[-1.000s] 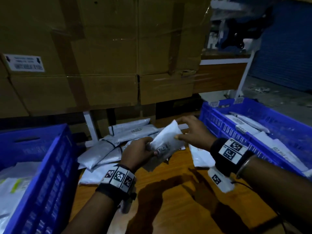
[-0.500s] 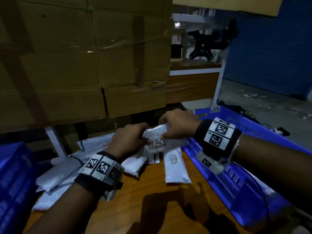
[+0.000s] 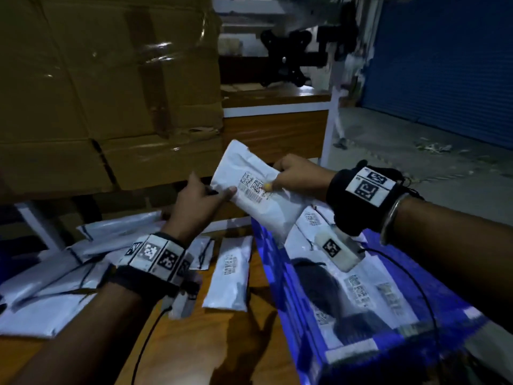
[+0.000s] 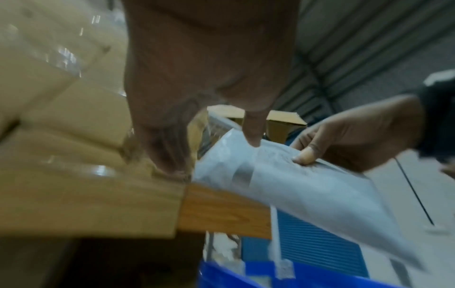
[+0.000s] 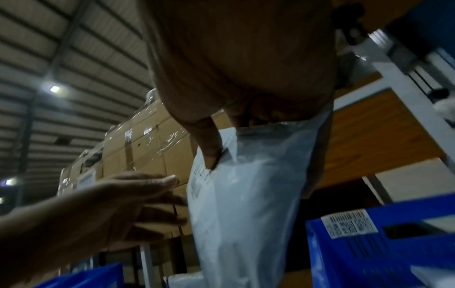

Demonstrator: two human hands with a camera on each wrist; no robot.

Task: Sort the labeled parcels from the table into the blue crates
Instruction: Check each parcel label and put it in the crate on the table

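Above the near corner of the right crate (image 3: 280,276): parcel (image 3: 258,195), white, tilted, barcode label facing up.
Right hand (image 3: 299,176): thumb on the label, fingers (image 5: 209,150) curled behind the parcel's upper edge, pinching it.
Left hand (image 3: 194,201): thumb tip touches the parcel's left edge; fingers straight and loose, not closed round it.
Parcel's lower end blurred in both wrist views; label text unreadable.
Crate: holds more labelled parcels, partly under the right wrist's shadow.
Bench (image 3: 211,343): loose parcels (image 3: 230,276) beside the crate; leftmost ones cut off.
Behind: taped cartons (image 3: 105,87).
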